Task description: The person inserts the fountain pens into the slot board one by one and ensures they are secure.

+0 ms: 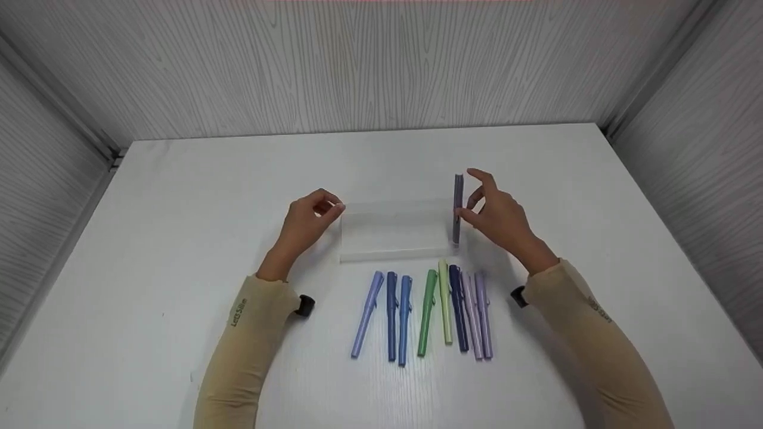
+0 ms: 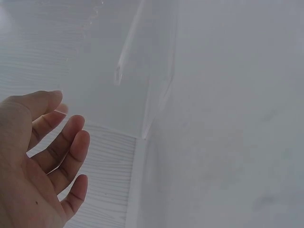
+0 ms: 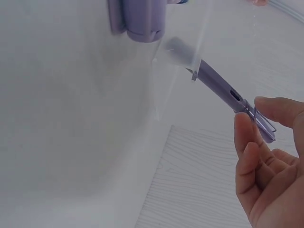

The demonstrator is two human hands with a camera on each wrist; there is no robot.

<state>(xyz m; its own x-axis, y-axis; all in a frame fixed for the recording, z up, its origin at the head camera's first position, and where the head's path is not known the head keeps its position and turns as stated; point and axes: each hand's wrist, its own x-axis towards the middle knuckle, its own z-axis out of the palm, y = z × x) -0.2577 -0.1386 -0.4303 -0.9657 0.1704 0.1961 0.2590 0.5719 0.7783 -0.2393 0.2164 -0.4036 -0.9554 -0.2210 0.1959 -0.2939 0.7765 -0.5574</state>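
Observation:
A clear plastic tray-like holder (image 1: 393,253) with a raised front edge lies across the middle of the table. My left hand (image 1: 307,220) pinches its left edge between thumb and index finger; the other fingers curve loosely, as the left wrist view shows. At the holder's opposite end, a greyish-purple pen (image 1: 458,199) with a wire clip is pinched between the thumb and fingers of my right hand (image 1: 499,217). In the right wrist view this pen (image 3: 221,88) slants, its far end overlapping the holder's clear side panel (image 3: 161,90).
Nearer me lies a loose row of capped pens: a lavender one (image 1: 367,316), two blue ones, a green one (image 1: 427,313), a yellow-green one (image 1: 445,304), a navy one (image 1: 458,310) and light purple ones (image 1: 484,316). Panelled walls (image 1: 357,71) enclose the white table (image 1: 197,196).

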